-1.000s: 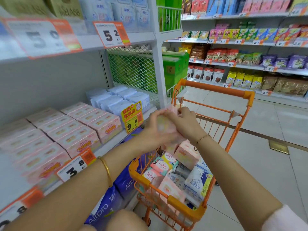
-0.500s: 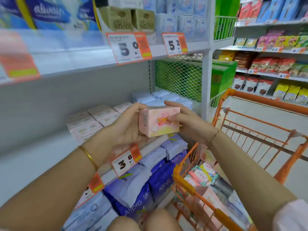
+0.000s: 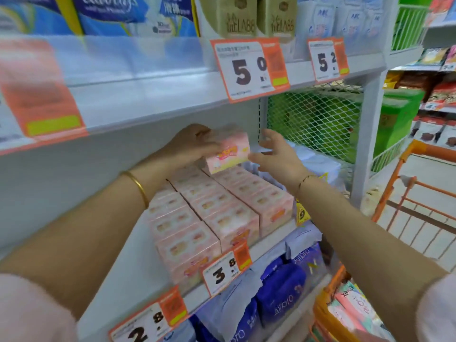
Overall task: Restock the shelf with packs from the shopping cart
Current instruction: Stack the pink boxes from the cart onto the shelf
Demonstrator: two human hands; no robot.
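Head view: left hand (image 3: pixel 190 146) is gripping the pink pack (image 3: pixel 228 151) over the far stacked packs (image 3: pixel 222 206) on the shelf (image 3: pixel 271 241); right hand (image 3: pixel 278 159) is hovering just beside it, fingers (image 3: pixel 269 135) wide, empty; pack is seeming light, boxy, best gripped across its ends.

Pink pack (image 3: pixel 228 151) over the shelf (image 3: pixel 270 241)
Tilted, mid-frame, held just above rows of matching packs (image 3: pixel 222 213); the orange shopping cart (image 3: pixel 419 148), lower right, carries mixed packs (image 3: pixel 352 304).
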